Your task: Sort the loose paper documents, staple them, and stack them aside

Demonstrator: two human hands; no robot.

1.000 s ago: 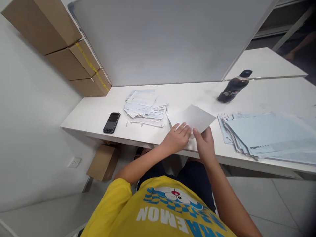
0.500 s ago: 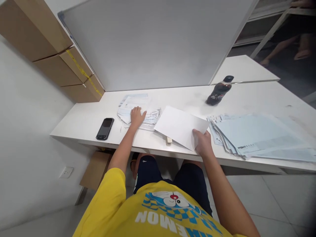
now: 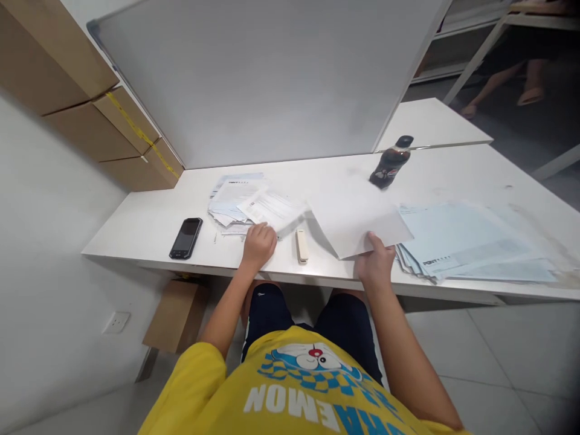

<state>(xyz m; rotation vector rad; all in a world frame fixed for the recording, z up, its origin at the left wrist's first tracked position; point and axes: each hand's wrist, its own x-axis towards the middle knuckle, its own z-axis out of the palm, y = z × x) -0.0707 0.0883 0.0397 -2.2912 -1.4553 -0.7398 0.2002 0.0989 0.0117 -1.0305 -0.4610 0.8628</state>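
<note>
My right hand (image 3: 377, 263) pinches the near edge of a blank white sheet of paper (image 3: 357, 214), thumb on top; the sheet is tilted above the table. My left hand (image 3: 260, 244) is closed, fingers curled at the near edge of a printed sheet (image 3: 276, 208), which it appears to grip. That sheet overlaps a pile of printed papers (image 3: 229, 202), and its right side lifts and bends. Between my hands lies a small cream-coloured stapler (image 3: 301, 246). Beyond the right hand is a stack of larger bluish sheets (image 3: 466, 235).
A dark rugged phone (image 3: 186, 238) lies on the white table (image 3: 136, 229) at left. A cola bottle (image 3: 390, 162) stands behind the white sheet. A whiteboard (image 3: 272, 78) rises along the back, with cardboard boxes (image 3: 113, 139) at left. Another person's legs (image 3: 502, 87) show far right.
My left hand has come off the pile towards the table's front edge, and a printed sheet now lies askew there. The white sheet has moved right with my right hand, uncovering the stapler.
</note>
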